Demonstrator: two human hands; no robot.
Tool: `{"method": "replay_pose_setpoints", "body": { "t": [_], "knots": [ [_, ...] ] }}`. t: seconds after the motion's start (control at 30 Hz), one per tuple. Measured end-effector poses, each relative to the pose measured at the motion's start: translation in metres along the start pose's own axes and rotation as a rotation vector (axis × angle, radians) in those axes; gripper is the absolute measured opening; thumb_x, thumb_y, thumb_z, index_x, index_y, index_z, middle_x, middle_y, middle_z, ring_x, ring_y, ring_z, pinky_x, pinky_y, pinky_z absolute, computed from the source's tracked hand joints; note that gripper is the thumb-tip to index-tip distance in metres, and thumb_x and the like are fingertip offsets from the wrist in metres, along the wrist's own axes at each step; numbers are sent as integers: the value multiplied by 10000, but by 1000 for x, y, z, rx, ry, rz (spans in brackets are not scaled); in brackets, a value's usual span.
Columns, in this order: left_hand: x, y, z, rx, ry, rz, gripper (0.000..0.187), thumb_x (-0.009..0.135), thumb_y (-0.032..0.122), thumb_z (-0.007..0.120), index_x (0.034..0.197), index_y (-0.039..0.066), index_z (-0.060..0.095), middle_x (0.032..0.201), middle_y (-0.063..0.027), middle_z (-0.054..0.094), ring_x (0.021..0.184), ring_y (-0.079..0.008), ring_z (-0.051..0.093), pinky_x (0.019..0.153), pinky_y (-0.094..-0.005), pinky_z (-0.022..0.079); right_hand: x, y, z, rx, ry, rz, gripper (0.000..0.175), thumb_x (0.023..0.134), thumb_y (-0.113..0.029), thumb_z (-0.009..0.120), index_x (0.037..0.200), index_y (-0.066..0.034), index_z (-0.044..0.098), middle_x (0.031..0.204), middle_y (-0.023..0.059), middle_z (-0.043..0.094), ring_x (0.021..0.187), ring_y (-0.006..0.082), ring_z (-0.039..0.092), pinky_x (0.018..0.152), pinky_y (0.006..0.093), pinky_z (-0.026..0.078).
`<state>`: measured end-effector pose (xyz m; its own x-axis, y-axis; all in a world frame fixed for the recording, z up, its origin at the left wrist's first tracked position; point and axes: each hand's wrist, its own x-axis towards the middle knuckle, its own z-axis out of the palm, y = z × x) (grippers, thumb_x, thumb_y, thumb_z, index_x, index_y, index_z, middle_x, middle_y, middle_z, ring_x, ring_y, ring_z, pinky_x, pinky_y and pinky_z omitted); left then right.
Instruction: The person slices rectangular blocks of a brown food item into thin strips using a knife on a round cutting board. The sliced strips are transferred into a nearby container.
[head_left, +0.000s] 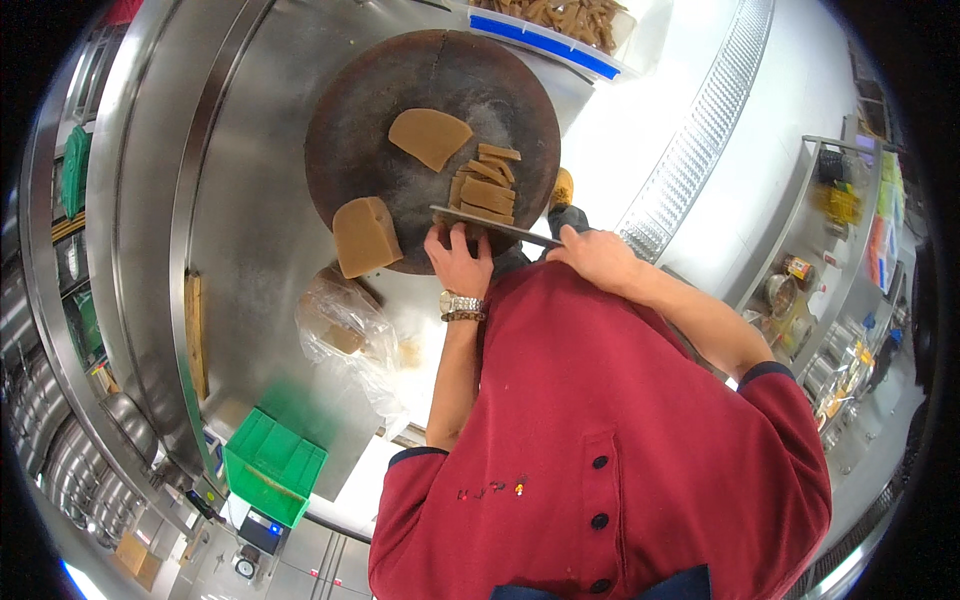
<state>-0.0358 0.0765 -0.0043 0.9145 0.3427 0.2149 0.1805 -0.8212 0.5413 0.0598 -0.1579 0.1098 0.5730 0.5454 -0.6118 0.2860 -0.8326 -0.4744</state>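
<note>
My right hand is closed on the handle of a knife, whose blade lies across the near edge of a stack of brown slices. Just below the blade, my left hand rests with bent fingertips at its near side; what lies under the fingers is mostly hidden. All this is on a round, dark chopping block. A fan-shaped brown slab lies farther back on the block, and a thicker brown slab overhangs its left near edge.
Left of my left forearm, a clear plastic bag holds more brown pieces on the steel counter. A green plastic bin stands at the lower left. Behind the block is a clear tub of brown strips. A metal floor grate runs at right.
</note>
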Motion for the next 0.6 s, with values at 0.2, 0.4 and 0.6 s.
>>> {"method": "replay_pose_setpoints", "body": {
  "t": [0.2, 0.4, 0.6],
  "knots": [
    [23, -16, 3, -127, 120, -128, 404, 877, 90, 736, 1262, 31, 632, 1370, -231, 511, 1170, -423, 577, 959, -478, 523, -2, 26, -7, 400, 66, -7, 397, 1100, -377, 499, 1092, 11, 584, 712, 166, 658, 619, 325, 660, 610, 437, 539],
    [32, -28, 9, -324, 262, -377, 344, 993, 53, 605, 1334, 4, 607, 1282, -211, 639, 1095, -360, 660, 908, -432, 548, -15, 45, -34, 898, 81, 231, 438, 1130, -398, 469, 1102, 16, 609, 620, -2, 517, 470, 91, 505, 444, 283, 454],
    [39, -32, 15, -356, 272, -360, 327, 1073, 127, 548, 1368, -8, 582, 1264, -173, 675, 1090, -265, 667, 949, -386, 532, 0, 89, -37, 892, 87, 260, 510, 1109, -493, 492, 1067, 3, 602, 626, 1, 518, 471, 97, 512, 449, 285, 469]
  ]
}}
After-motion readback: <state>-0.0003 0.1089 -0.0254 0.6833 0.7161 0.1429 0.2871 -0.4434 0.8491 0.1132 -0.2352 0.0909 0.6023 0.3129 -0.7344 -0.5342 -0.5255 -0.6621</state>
